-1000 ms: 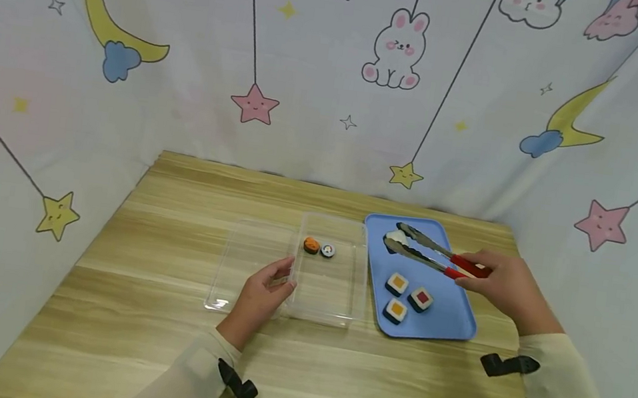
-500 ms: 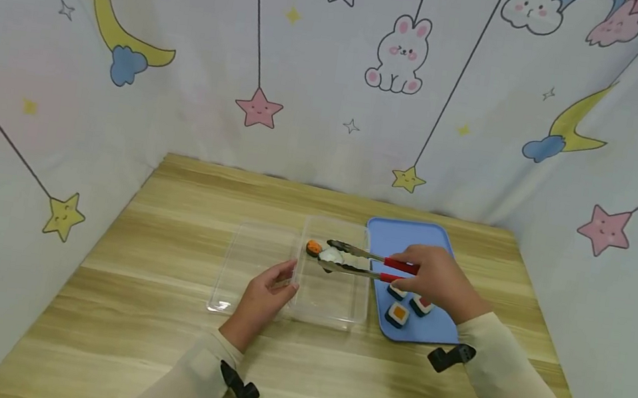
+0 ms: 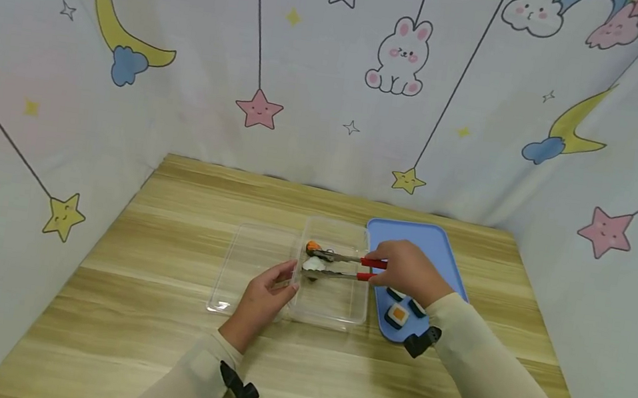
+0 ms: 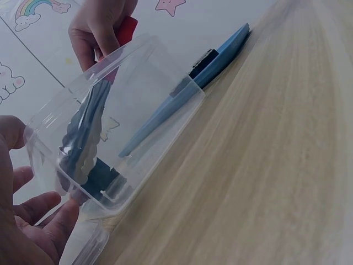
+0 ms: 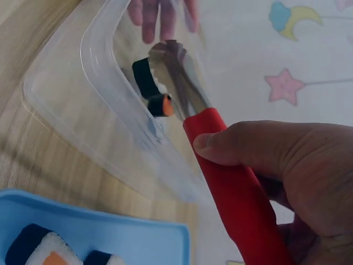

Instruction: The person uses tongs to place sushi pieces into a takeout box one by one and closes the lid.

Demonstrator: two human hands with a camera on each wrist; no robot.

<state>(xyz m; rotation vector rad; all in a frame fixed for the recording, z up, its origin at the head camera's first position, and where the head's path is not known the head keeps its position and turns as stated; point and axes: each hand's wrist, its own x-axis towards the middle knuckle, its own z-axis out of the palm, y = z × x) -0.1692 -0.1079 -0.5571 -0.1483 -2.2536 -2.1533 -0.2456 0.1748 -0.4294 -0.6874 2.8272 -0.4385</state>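
My right hand [image 3: 406, 270] grips the red handles of metal tongs [image 3: 345, 275], reaching from the right over a clear plastic box [image 3: 335, 302]. Between the tongs' tips, inside the box, is a white-topped sushi piece [image 3: 314, 264] with a dark underside. Behind it sits an orange-topped sushi piece [image 3: 312, 246], with a small round roll [image 3: 330, 251] mostly covered by the tongs' far arm. My left hand [image 3: 260, 295] touches the box's left wall from outside, fingers loosely bent. In the left wrist view its fingertips [image 4: 69, 212] lie at the wall.
A clear lid [image 3: 251, 251] lies flat left of the box. On the right, a blue tray [image 3: 411, 231] bears several square sushi pieces, one with an orange centre [image 3: 398, 314], partly hidden by my right arm. A patterned curtain [image 3: 314, 144] encloses the wooden table [image 3: 184, 208].
My right hand has carried the white-topped sushi piece in the tongs from the tray leftward, into the box beside the other pieces. My left hand has stayed at the box wall.
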